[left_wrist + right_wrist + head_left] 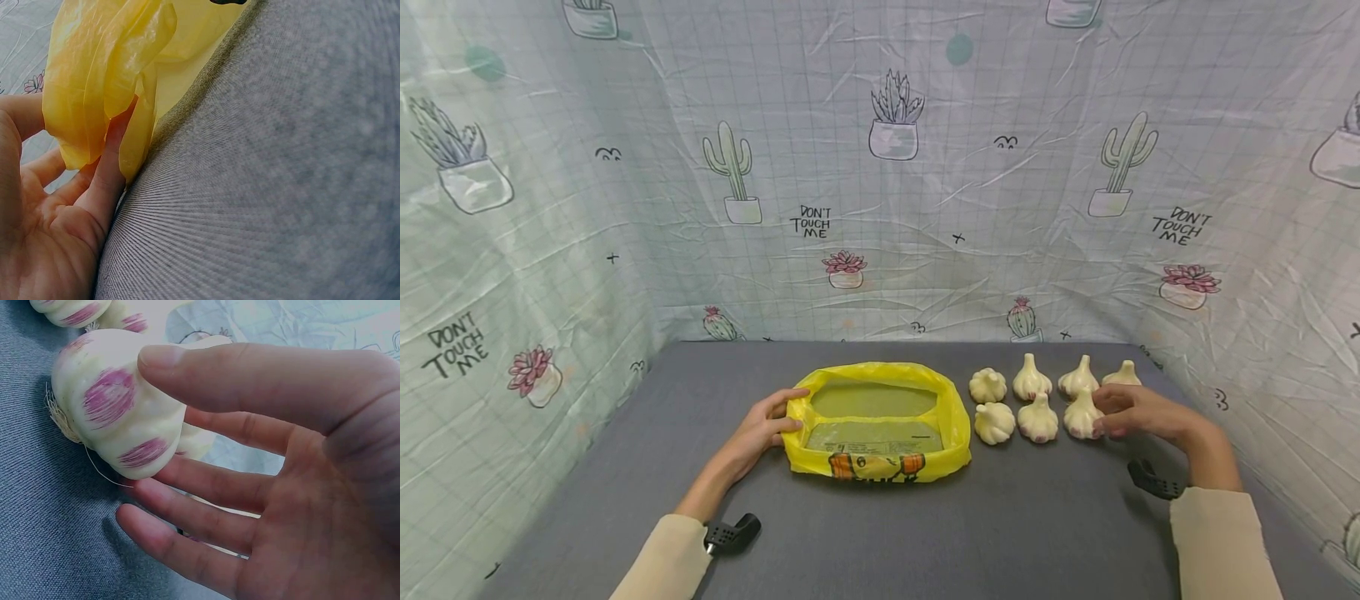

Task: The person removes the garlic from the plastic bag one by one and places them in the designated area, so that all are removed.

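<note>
A yellow plastic bag point(957, 417) stands open-mouthed on the grey table, with orange and black print along its front. My left hand point(765, 425) pinches its left rim; in the left wrist view some fingers are hidden behind the plastic point(94, 75). Right of the bag, garlic bulbs sit in two rows. My right hand point(1138, 410) reaches the right part of the front row, thumb and fingers round a white garlic bulb point(112, 400) with purple streaks and roots at its base. It rests at table level beside another bulb point(1037, 419).
More garlic bulbs stand close by: the front row's left one point(995, 422), and a back row from the bulb beside the bag point(987, 385) to one partly behind my right hand point(1124, 372). A cactus-print cloth point(895, 208) hangs behind and at both sides.
</note>
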Motion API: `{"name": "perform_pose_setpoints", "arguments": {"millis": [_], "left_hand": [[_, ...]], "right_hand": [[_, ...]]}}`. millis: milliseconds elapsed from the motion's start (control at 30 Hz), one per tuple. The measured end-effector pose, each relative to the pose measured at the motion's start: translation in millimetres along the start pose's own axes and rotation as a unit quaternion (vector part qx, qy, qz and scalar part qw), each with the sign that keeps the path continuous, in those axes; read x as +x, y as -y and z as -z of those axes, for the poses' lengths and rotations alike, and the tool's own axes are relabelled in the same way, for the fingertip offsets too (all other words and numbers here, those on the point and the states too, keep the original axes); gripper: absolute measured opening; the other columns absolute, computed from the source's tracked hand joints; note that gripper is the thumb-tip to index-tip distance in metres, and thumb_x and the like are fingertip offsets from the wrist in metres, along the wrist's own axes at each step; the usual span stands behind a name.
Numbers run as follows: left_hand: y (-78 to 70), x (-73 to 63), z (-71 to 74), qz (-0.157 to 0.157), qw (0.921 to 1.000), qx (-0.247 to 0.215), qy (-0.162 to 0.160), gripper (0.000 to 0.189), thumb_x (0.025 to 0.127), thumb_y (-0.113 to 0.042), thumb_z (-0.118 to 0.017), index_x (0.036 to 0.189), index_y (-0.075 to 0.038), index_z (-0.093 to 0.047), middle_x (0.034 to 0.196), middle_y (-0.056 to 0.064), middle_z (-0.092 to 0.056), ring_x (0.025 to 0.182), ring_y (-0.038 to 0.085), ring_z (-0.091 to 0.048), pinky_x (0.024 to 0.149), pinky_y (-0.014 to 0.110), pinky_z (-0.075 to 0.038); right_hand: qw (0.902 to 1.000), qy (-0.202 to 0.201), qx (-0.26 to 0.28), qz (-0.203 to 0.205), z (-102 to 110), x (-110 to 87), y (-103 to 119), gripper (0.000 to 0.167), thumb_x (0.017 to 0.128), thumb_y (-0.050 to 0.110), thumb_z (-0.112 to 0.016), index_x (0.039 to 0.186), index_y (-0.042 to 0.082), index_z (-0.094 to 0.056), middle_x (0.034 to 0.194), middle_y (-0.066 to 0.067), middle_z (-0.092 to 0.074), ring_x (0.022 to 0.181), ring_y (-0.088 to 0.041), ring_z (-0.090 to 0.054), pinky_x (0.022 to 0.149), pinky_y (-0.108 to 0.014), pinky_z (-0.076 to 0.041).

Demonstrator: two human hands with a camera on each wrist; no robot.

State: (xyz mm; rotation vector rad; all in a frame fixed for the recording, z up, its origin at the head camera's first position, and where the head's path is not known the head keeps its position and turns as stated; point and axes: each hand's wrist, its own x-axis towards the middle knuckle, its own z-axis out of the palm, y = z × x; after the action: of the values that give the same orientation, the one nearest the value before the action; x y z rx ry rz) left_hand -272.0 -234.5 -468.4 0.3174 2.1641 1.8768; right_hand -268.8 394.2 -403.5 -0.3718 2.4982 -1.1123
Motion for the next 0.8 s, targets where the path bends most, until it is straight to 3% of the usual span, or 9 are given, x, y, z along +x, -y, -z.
{"name": "perform_pose_setpoints", "arguments": {"millis": [167, 433, 600, 800], "left_hand": [[0.5, 0.1, 0.2, -0.002, 1.0, -0.002, 0.001, 0.064, 0.098, -0.009, -0.062, 0.158, -0.009, -0.039, 0.163, 0.025, -0.037, 0.12, 0.027, -0.064, 0.087, 0.036, -0.061], [0.4, 0.1, -0.3, 0.002, 1.0, -0.001, -0.001, 0.064, 0.098, -0.01, -0.062, 0.158, -0.01, -0.039, 0.161, 0.025, -0.039, 0.119, 0.026, -0.065, 0.087, 0.037, -0.061], [0.6, 0.4, -0.7, 0.003, 1.0, -0.002, -0.001, 0.065, 0.097, -0.01, -0.063, 0.158, -0.01, -0.039, 0.161, 0.025, -0.039, 0.119, 0.027, -0.065, 0.087, 0.037, -0.061], [0.6, 0.1, 0.5, 0.001, 1.0, -0.005, -0.001, 0.066, 0.097, -0.01, -0.063, 0.159, -0.01, -0.039, 0.162, 0.025, -0.038, 0.12, 0.028, -0.065, 0.087, 0.038, -0.061]], "right_hand": [[1.0, -0.006, 0.004, -0.001, 0.3, -0.9, -0.2, 0.061, 0.095, 0.024, -0.07, 0.14, -0.01, -0.048, 0.141, -0.036, -0.055, 0.114, -0.025, -0.065, 0.087, -0.039, -0.057], [0.9999, -0.008, 0.007, 0.011, 8.9, -11.2, 1.7, 0.052, 0.102, 0.02, -0.062, 0.142, -0.01, -0.048, 0.142, -0.038, -0.053, 0.107, 0.0, -0.063, 0.088, -0.04, -0.058], [0.9986, -0.04, -0.032, 0.015, 13.2, -17.0, 16.8, 0.052, 0.103, 0.025, -0.059, 0.143, -0.007, -0.05, 0.142, -0.036, -0.054, 0.109, -0.003, -0.062, 0.087, -0.038, -0.058], [0.9942, -0.081, -0.056, 0.041, 15.8, -22.4, 41.5, 0.046, 0.104, 0.024, -0.06, 0.141, -0.004, -0.054, 0.14, -0.032, -0.057, 0.103, 0.004, -0.063, 0.081, -0.032, -0.057]]}}
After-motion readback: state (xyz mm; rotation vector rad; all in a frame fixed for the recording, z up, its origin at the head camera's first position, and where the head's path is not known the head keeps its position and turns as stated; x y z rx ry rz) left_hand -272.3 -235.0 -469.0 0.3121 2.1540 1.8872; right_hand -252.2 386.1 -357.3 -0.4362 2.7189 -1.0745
